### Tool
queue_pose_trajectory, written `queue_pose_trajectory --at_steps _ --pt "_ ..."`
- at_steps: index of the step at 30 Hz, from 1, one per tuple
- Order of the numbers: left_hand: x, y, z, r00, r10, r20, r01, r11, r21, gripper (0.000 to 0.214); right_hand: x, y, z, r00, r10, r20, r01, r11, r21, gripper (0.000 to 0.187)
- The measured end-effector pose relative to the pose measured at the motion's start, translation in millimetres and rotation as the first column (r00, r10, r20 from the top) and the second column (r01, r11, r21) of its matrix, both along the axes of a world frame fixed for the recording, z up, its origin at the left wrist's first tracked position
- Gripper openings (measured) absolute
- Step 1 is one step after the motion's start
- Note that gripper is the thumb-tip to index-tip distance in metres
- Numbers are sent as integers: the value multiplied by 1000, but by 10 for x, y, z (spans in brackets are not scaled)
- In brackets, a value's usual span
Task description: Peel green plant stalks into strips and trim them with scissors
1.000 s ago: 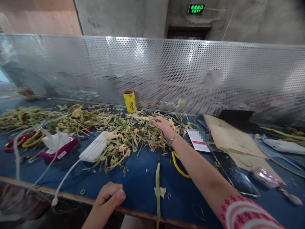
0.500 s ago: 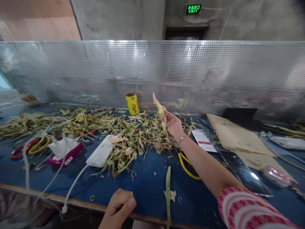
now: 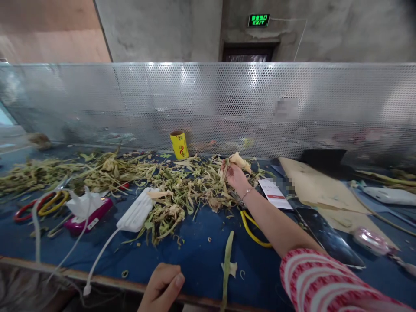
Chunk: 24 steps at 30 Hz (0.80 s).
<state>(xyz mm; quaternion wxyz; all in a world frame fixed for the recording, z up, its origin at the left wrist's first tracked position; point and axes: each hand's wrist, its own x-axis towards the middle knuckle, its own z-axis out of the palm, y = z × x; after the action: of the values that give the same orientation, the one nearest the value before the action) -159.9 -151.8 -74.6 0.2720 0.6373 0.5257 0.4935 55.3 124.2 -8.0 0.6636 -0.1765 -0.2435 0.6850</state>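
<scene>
My right hand (image 3: 234, 175) reaches out over the far side of a heap of dried green-yellow husk strips (image 3: 182, 182) and is closed on a pale husk piece (image 3: 239, 161), held a little above the heap. My left hand (image 3: 162, 287) rests as a loose fist on the near edge of the blue table (image 3: 195, 255); whether anything is in it I cannot tell. A single long green strip (image 3: 227, 260) lies on the table between my two arms.
A yellow roll (image 3: 179, 145) stands by the perforated metal screen (image 3: 208, 104). Yellow-handled scissors (image 3: 251, 227), a white power strip (image 3: 136, 210), a pink tissue pack (image 3: 86, 212), red and yellow scissors (image 3: 39, 203), a phone (image 3: 328, 236), a card (image 3: 274, 193) and brown cardboard (image 3: 312, 190) lie about.
My right hand picked a husk piece out of the heap, raised it upright, then lowered and turned it. The left hand stayed put on the table edge.
</scene>
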Motion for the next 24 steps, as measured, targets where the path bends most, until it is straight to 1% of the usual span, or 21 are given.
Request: queue_pose_trajectory --at_steps 4,6,9,12,15,17,19,21,24 --pt "20 5 -67 997 73 20 -72 997 -17 47 -11 -26 3 999 38 13 -38 999 9 17" --pt "22 10 -88 993 106 49 -104 994 -41 48 -2 -48 20 997 81 9 -81 997 17 15" --pt "29 33 -71 989 106 103 -95 990 -105 47 16 -76 54 989 142 48 -141 990 -24 12" --pt "63 67 -8 981 86 175 -60 987 -148 49 35 -82 74 992 117 53 -114 992 -47 12" --pt "116 98 62 969 73 237 -29 982 -185 53 70 -66 70 994 103 33 -103 995 6 11" --pt "142 112 99 967 38 251 18 976 -217 55 101 -49 62 994 104 27 -105 994 40 12" --pt "156 120 127 966 23 257 39 972 -234 56 129 -33 58 995 91 27 -93 994 58 15" --pt "164 123 149 962 37 272 29 972 -235 57 145 -18 61 997 52 59 -55 997 48 19" --pt "180 121 177 951 46 304 29 971 -237 58 142 -1 66 986 -16 166 13 1000 23 24"
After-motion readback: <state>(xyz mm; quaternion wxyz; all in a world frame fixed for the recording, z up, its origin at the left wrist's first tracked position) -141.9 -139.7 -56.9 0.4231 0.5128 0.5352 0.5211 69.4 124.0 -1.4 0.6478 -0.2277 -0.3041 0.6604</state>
